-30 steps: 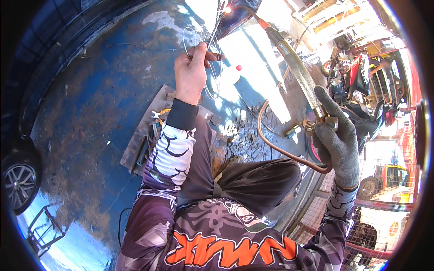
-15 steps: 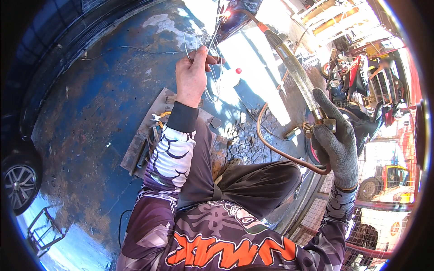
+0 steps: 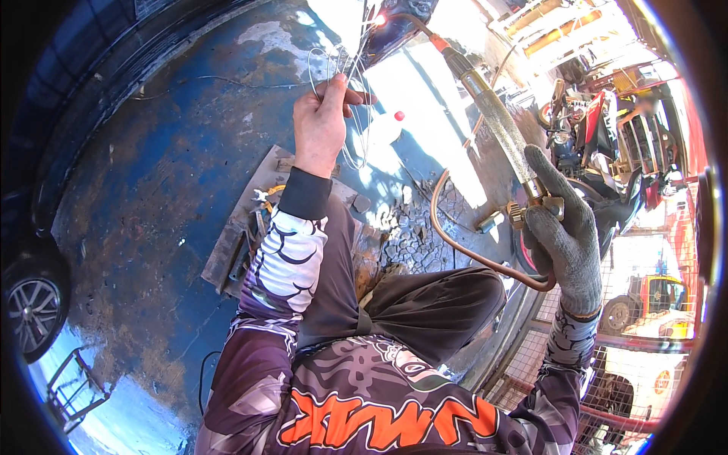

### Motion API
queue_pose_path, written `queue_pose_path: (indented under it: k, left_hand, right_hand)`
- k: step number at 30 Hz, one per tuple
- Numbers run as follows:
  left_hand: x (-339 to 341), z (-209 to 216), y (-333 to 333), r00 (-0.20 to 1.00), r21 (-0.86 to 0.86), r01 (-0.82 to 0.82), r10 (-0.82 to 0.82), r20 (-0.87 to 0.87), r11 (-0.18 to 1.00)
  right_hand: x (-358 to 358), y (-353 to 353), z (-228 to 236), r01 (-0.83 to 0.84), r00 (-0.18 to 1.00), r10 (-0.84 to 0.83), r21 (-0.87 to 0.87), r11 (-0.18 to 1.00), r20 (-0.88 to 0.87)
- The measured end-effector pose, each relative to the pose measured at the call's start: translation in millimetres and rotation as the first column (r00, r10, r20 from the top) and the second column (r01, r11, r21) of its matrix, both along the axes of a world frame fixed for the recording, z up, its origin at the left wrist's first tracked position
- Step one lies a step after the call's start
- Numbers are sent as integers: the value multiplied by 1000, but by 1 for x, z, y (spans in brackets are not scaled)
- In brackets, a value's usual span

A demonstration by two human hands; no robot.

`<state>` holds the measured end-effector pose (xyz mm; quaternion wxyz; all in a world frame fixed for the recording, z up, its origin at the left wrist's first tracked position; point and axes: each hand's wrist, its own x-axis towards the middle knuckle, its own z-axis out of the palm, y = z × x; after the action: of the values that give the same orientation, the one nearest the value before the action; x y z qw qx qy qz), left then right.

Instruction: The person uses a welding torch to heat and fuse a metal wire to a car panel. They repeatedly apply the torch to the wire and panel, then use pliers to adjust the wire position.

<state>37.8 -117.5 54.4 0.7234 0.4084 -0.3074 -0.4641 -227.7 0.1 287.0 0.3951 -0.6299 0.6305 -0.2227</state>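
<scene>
Bare, my left hand [image 3: 320, 129] pinches a loosely coiled thin metal wire [image 3: 361, 144], whose upper end runs up toward a bright glow. My right hand [image 3: 565, 235], in a grey knitted glove, is wrapped round the valve end of a brass gas welding torch [image 3: 500, 121]. The torch slants up and left, and its bent tip ends at the glow [image 3: 380, 20], beside a dark workpiece [image 3: 402, 34] at the top. Glare hides the workpiece's exact shape. A brown hose [image 3: 440, 220] loops below the torch.
A metal toolbox-like tray [image 3: 243, 220] with tools lies left of my knee. A bottle with a red cap [image 3: 399, 116] stands in the glare. Cracked dark flakes [image 3: 417, 239] cover the floor ahead. Motorcycles [image 3: 595, 136] stand at right, a car wheel [image 3: 34, 307] at far left.
Almost nothing differs. My left hand and the wire have shifted very slightly upward; the torch stays at the glow in my right hand.
</scene>
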Motion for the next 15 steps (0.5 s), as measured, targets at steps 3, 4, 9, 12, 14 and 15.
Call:
queue_pose_path:
  k: [3,4,9,12,14,15]
  left_hand:
    - [0,1,1,1000,-8,1,-1,1,1000]
    - [0,1,1,1000,-13,2,-2,3,1000]
    - [-1,1,0,1000,-10,-4,4,-11,1000]
    - [-1,1,0,1000,-16,-7,6,-14,1000]
    - [-1,1,0,1000,-21,-9,9,-13,1000]
    - [-1,1,0,1000,-22,-11,11,-9,1000]
  right_hand:
    - [0,-1,-1,-3,1000,3,-3,1000,5]
    - [0,-1,-1,-15,1000,15,-3,1000,15]
    - [-1,-1,-2,-12,1000,12,-6,1000,12]
    - [0,0,-1,-1,1000,1,-8,1000,2]
    - [-1,0,-1,1,1000,-1,-11,1000,-3]
    - [-1,0,-1,-3,1000,3,-13,1000,-6]
